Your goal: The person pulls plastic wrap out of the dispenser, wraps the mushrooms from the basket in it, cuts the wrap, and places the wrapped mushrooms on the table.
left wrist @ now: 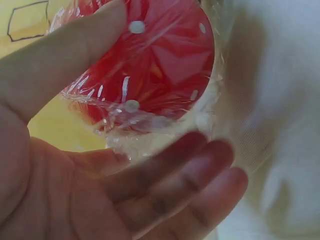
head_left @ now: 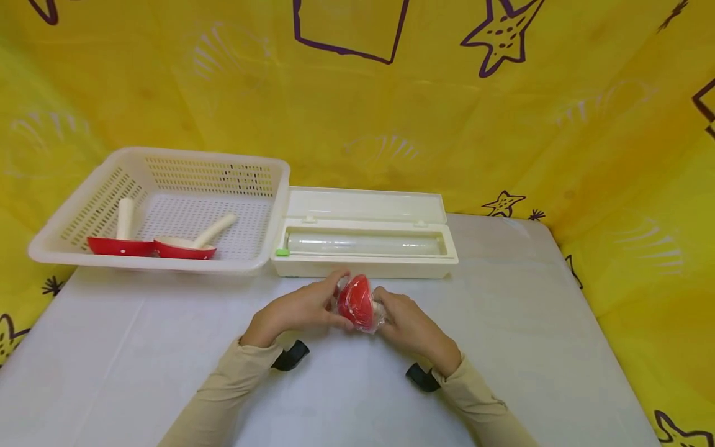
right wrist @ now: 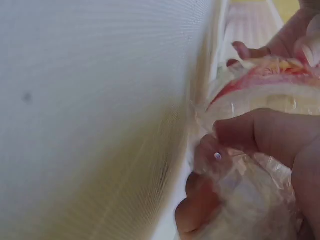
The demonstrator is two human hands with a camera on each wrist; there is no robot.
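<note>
A toy mushroom (head_left: pixel 356 301), with a red white-dotted cap and a pale stem, is wrapped in wrinkled clear cling film (right wrist: pixel 250 200) and held between both hands. My left hand (head_left: pixel 306 305) holds the cap from the left. In the left wrist view its thumb lies across the red cap (left wrist: pixel 165 65), while several fingers extend below it. From the right, my right hand (head_left: pixel 410 321) grips the stem end, thumb and fingers closed on bunched film in the right wrist view. Most of the stem is hidden by that hand.
Behind the hands stands a long cream dispenser box (head_left: pixel 365 269), lid raised, with a roll of cling film (head_left: pixel 363 244) inside. Left of it, a white plastic basket (head_left: pixel 162 264) holds two similar mushrooms (head_left: pixel 120 247). A yellow patterned cloth (head_left: pixel 357 99) borders the white table (head_left: pixel 530 323).
</note>
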